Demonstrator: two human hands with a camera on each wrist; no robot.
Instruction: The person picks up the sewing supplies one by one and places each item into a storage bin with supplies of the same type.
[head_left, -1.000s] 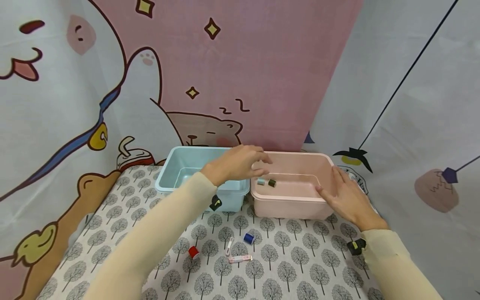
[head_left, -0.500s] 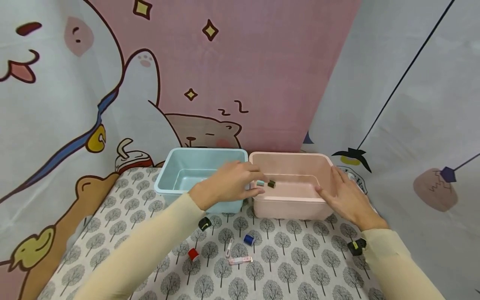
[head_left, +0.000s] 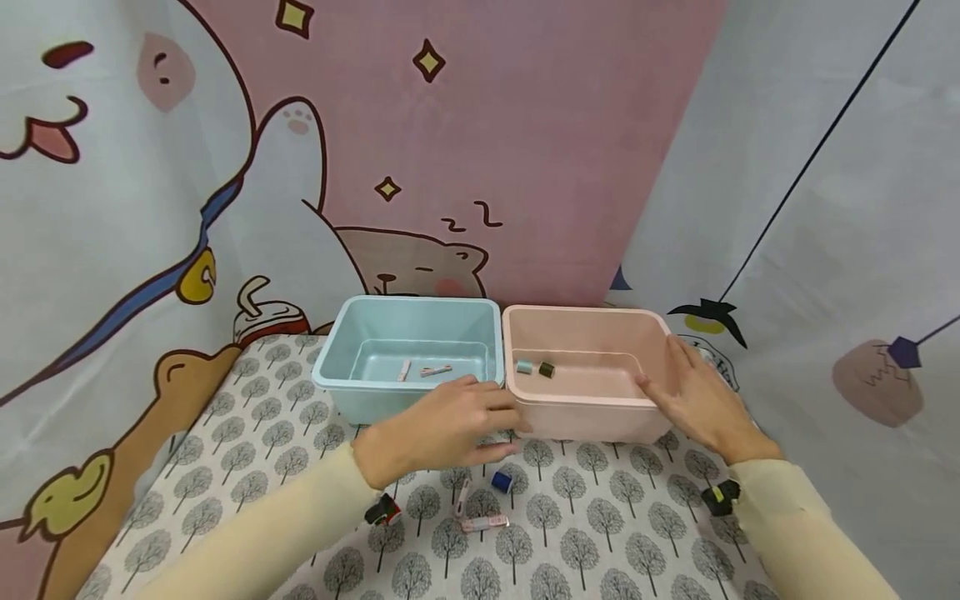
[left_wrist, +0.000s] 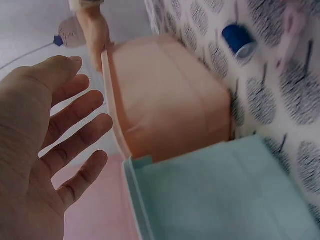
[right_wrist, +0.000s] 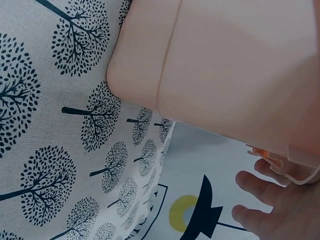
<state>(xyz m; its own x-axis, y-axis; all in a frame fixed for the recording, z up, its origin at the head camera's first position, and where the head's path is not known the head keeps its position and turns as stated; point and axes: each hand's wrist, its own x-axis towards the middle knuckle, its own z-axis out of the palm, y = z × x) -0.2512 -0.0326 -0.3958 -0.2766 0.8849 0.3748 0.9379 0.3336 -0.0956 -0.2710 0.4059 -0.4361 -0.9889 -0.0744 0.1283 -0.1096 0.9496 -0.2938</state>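
Observation:
My left hand [head_left: 450,425] hovers in front of the two bins, fingers spread and holding nothing. Its palm and loosely bent fingers also show in the left wrist view. My right hand [head_left: 697,404] holds the right wall of the pink bin [head_left: 585,423], thumb inside and fingers outside. In that bin lie a light blue thread spool [head_left: 524,367] and a dark green one [head_left: 547,369]. The light blue bin [head_left: 356,406] contains two slim pale pieces [head_left: 437,370]. On the cloth sit a blue thread spool [head_left: 502,482] and two slim pinkish-white pieces [head_left: 484,523], their kind unclear.
A red thread spool [head_left: 394,510] is mostly hidden by the left wrist's black camera. A tree-patterned cloth [head_left: 585,542] covers the table. Behind the bins hangs a cartoon-print curtain [head_left: 555,167]. The bins stand side by side.
My left hand has drawn back from over the bins toward the front, uncovering the slim pieces in the light blue bin. My right hand stays at the pink bin's wall.

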